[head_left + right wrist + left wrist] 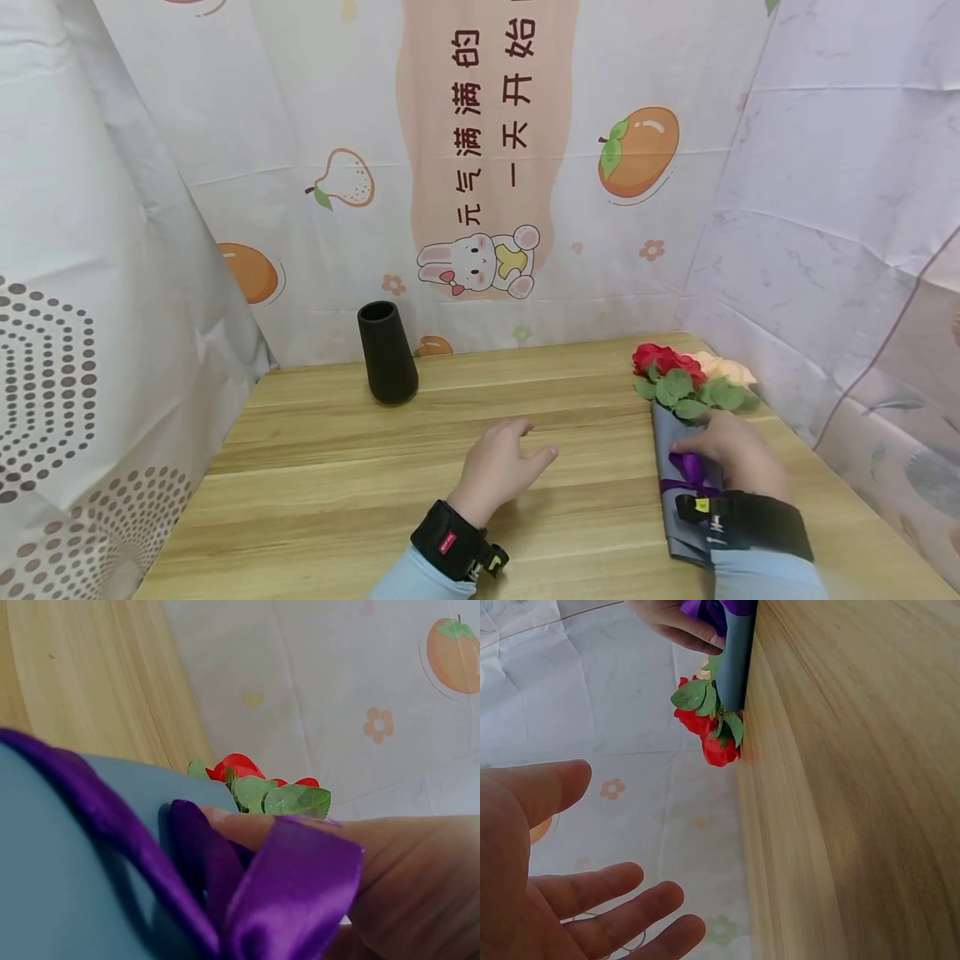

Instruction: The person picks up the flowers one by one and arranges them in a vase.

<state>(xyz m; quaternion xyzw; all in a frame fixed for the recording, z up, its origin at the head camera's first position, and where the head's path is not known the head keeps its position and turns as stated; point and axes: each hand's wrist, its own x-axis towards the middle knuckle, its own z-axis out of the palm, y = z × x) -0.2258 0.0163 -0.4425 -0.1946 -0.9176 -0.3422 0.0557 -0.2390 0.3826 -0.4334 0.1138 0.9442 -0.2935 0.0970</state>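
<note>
A bouquet (678,483) lies on the table at the right, wrapped in grey-blue paper and tied with a purple ribbon bow (292,885). Red flowers (667,363), a cream flower (723,369) and green leaves show at its far end. My right hand (742,454) grips the wrapper just above the bow, thumb on top; its other fingers are mostly hidden. Over the middle of the table hovers my left hand (501,467), holding nothing, its thumb and fingers spread apart in the left wrist view. A black vase (387,354) stands upright at the back left, apart from both hands.
The wooden table (315,500) meets a printed cloth backdrop (300,100) along its back edge. More cloth hangs at the left (97,250) and along the right side (847,208). Both wrists wear black bands with small cameras.
</note>
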